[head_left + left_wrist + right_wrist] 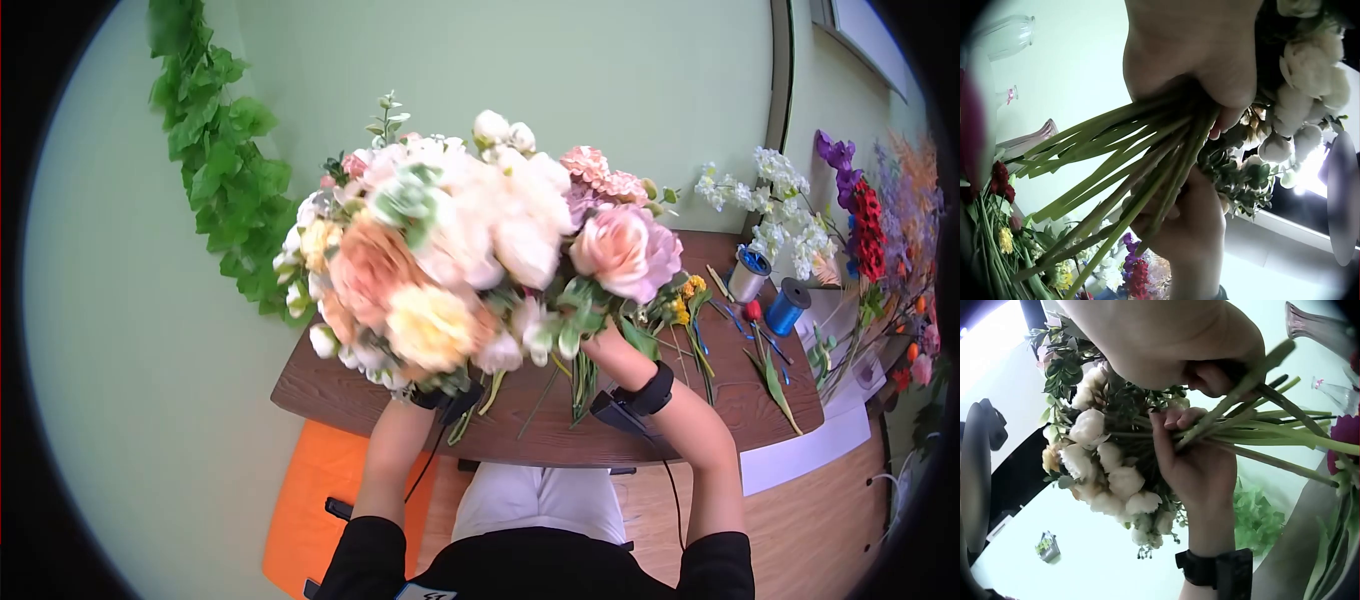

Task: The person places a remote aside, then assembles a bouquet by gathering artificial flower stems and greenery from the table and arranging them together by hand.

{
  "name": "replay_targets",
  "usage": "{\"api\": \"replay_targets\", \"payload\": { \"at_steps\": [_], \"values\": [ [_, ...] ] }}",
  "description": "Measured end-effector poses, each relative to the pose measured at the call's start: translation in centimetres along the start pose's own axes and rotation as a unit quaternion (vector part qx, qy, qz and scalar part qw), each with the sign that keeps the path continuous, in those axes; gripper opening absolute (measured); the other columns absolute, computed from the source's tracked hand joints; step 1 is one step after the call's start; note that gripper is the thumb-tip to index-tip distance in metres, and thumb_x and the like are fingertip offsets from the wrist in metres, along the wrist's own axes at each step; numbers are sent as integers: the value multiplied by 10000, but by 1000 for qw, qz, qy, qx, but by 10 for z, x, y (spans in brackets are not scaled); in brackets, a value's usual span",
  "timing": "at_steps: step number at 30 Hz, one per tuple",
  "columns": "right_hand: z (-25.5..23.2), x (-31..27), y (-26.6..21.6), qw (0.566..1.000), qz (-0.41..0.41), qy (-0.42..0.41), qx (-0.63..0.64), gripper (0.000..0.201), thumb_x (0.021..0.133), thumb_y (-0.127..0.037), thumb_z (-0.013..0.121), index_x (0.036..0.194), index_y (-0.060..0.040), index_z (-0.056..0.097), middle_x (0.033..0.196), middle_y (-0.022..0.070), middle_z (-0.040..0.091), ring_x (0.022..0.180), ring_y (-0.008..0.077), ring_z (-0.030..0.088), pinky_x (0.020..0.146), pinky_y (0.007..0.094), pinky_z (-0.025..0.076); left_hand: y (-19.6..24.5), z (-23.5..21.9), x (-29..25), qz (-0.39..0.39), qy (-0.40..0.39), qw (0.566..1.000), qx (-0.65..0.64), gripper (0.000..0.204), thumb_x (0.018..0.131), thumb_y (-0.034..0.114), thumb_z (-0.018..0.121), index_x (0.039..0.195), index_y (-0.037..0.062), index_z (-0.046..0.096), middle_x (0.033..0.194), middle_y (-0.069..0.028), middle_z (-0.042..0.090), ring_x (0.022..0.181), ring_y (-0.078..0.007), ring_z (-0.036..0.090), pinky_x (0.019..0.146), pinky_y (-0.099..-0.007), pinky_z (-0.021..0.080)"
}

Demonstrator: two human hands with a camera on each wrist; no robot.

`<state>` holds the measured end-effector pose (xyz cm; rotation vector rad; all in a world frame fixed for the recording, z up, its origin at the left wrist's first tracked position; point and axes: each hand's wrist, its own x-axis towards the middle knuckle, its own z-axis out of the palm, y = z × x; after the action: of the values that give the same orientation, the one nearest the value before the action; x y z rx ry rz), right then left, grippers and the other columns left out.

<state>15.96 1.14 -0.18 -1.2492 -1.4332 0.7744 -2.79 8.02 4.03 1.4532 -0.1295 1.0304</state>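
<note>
A big bouquet [450, 240] of cream, peach and pink artificial flowers fills the middle of the head view, held up over the table and blurred. Below the blooms, my left hand [1191, 56] grips the bundle of green stems [1116, 156], which fan out past its fingers. My right hand [1179, 344] is close beside it, fingers curled around stems at the bundle. A pink rose [612, 245] is on the bouquet's right side, above the right wrist. In the head view the blooms hide the left hand and most of the right.
On the brown table [730, 385] lie loose stems, a red tulip [752, 312] and yellow flowers [690, 290]. A silver spool [748, 278] and a blue ribbon spool [787, 308] stand at the right. More flowers [868, 230] crowd the far right; leafy vines [225, 170] hang at left.
</note>
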Motion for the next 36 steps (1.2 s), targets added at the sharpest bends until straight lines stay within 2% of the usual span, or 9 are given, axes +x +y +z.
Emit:
{"api": "replay_targets", "payload": {
  "at_steps": [1,2,4,8,14,16,26,35,36],
  "values": [
    [-13,-28,11,1000,-2,1,0,352,806,-197,521,1105,-23,457,1091,147,499,979,245,508,853,376,403,-1,3,-5,-3,0,1000,6,233,774,256,562,700,86,421,613,-26,424,585,-123,418,562,-229,341],
    [-17,-27,17,1000,-4,3,1,352,805,-197,521,1105,-23,457,1091,147,499,979,245,508,853,376,403,2,0,-1,-6,0,1000,12,231,774,254,561,703,85,422,615,-28,425,588,-125,418,564,-230,342],
    [11,13,-11,1000,-9,5,1,354,803,-196,522,1105,-23,457,1091,146,499,979,245,508,853,375,402,5,-1,-3,-11,1,1000,24,227,774,252,560,707,83,423,621,-31,427,593,-129,420,567,-233,343],
    [3,1,-6,1000,-16,8,1,357,799,-195,525,1104,-22,457,1089,146,499,979,244,507,852,373,402,8,0,-42,-22,3,999,46,219,774,247,556,716,80,427,631,-37,431,602,-136,423,573,-237,345],
    [-16,-22,8,1000,-22,11,1,361,794,-193,529,1103,-20,456,1088,146,500,978,243,506,852,371,400,11,2,-39,-42,10,996,77,207,774,239,551,730,76,432,647,-46,437,617,-148,428,582,-244,348],
    [-20,-25,9,1000,-26,9,-1,362,792,-193,530,1102,-20,456,1087,146,500,978,243,506,852,370,400,26,-14,-153,-45,14,995,88,203,774,237,549,734,75,434,653,-50,439,622,-152,429,586,-246,349],
    [-33,-16,1,999,-43,-3,-12,370,784,-190,536,1101,-18,455,1085,145,500,977,241,505,852,367,398,35,-15,-166,-62,42,987,139,187,774,225,541,757,67,442,679,-65,450,647,-171,437,601,-258,355],
    [-17,21,-28,998,-58,-12,-19,376,776,-188,542,1099,-16,455,1082,144,501,977,240,504,851,363,396,41,-13,-157,-80,64,977,186,174,774,213,533,777,61,449,703,-79,459,669,-188,444,615,-268,359],
    [-18,19,-27,998,-60,-12,-20,377,775,-188,543,1099,-16,455,1082,144,501,977,240,504,851,363,396,31,-3,-22,-82,66,976,191,173,774,212,532,779,60,450,706,-81,460,671,-189,444,617,-269,360]
  ]
}}
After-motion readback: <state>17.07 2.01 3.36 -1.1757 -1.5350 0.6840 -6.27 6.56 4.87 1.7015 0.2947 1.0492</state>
